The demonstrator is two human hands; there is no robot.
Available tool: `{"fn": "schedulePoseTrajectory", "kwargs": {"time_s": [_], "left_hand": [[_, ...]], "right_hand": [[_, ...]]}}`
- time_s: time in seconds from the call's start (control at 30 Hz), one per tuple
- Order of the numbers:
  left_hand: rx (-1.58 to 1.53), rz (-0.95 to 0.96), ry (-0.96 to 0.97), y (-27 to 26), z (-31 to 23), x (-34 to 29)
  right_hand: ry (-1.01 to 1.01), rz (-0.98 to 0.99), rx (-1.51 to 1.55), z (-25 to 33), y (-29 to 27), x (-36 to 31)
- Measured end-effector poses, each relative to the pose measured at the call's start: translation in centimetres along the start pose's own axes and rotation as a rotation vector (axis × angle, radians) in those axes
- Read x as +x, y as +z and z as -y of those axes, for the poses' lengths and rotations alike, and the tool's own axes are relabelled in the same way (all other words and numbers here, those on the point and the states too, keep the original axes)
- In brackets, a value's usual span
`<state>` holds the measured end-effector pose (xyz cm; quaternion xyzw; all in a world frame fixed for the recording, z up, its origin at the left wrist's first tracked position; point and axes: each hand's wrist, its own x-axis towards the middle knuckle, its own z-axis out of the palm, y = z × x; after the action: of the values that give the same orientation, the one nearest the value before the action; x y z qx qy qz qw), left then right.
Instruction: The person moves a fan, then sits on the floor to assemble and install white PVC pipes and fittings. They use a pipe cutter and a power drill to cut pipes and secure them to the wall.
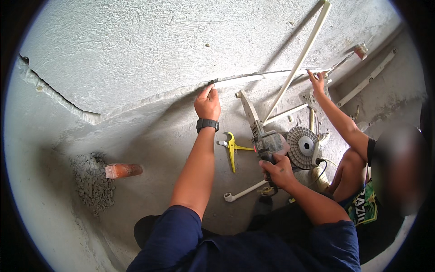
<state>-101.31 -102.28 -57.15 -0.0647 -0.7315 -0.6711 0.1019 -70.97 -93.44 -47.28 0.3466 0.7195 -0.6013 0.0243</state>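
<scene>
We're mid-job seating the white pipe point(238, 81) into the wall groove, centre of the frame. Left hand point(207, 104) presses on it, fingers curled down against the pipe end. Right hand point(277, 171), lower centre, has its fingers wrapped tight round the welder point(267, 145) grip. Looks like the next move needs the tool lined up with the pipe end. A co-worker's hand point(317, 81) steadies the pipe at upper right. Rough grey plaster wall, dusty concrete floor, yellow cutter point(232, 149) lying there.

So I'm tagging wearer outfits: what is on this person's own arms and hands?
Both hands are bare, no gloves. The left hand has a black watch on its wrist. The right hand wears nothing. Short dark blue sleeves cover both upper arms; forearms are bare.
</scene>
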Motion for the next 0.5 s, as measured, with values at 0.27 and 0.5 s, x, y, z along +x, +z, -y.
{"fn": "schedulePoseTrajectory", "kwargs": {"time_s": [0.27,0.5], "left_hand": [[-0.332,0.018,-0.354,-2.4,0.9,1.0],[-0.445,-0.163,-0.701,-7.1,3.0,0.6]], "right_hand": [[-0.005,0.029,-0.056,0.6,0.9,0.7],[-0.074,0.125,-0.198,1.6,3.8,1.7]]}}
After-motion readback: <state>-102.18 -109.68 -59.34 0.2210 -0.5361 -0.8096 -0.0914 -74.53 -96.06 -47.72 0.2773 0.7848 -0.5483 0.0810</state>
